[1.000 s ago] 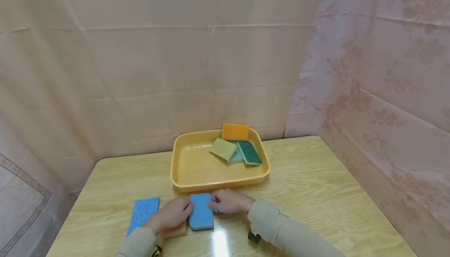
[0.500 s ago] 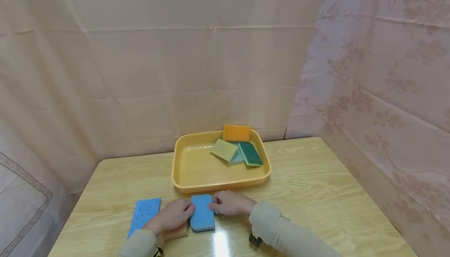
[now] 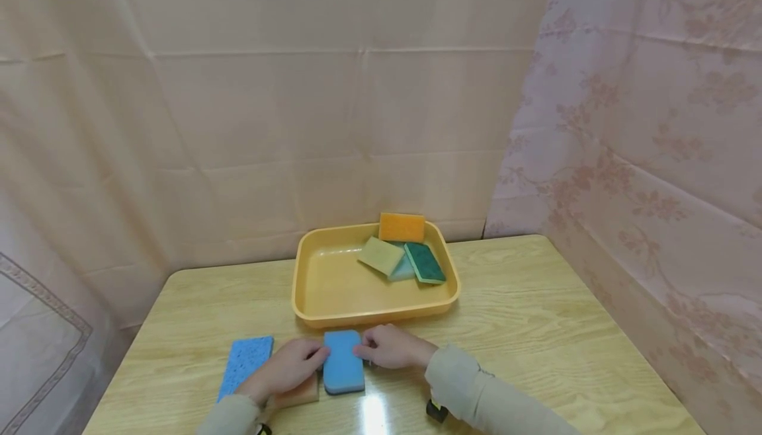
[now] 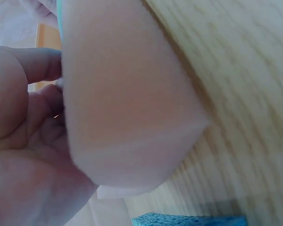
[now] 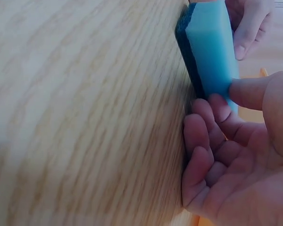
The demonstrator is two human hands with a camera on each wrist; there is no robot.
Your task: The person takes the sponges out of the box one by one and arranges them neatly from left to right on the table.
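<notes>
A light blue sponge (image 3: 343, 363) with a dark scouring layer underneath lies on the table between both hands. My left hand (image 3: 292, 363) pinches its left edge, thumb on top. From the other side my right hand (image 3: 393, 347) holds the right edge between thumb and curled fingers, as the right wrist view shows on the sponge (image 5: 210, 47). Below the left hand lies a peach-coloured sponge (image 3: 300, 393), partly covered by that hand; this sponge (image 4: 122, 84) fills much of the left wrist view. A speckled blue sponge (image 3: 245, 363) is left of the left hand.
Behind the hands stands a yellow tray (image 3: 375, 319). At its right end are a beige sponge (image 3: 379, 255), a green scouring sponge (image 3: 424, 263), a pale teal piece (image 3: 402, 270) partly covered, and an orange sponge (image 3: 401, 227) leaning on the back rim. Curtains hang behind the table (image 3: 536, 342).
Both hands keep their places on the light blue sponge. The whole head view has shifted slightly; no object has visibly moved on the table.
</notes>
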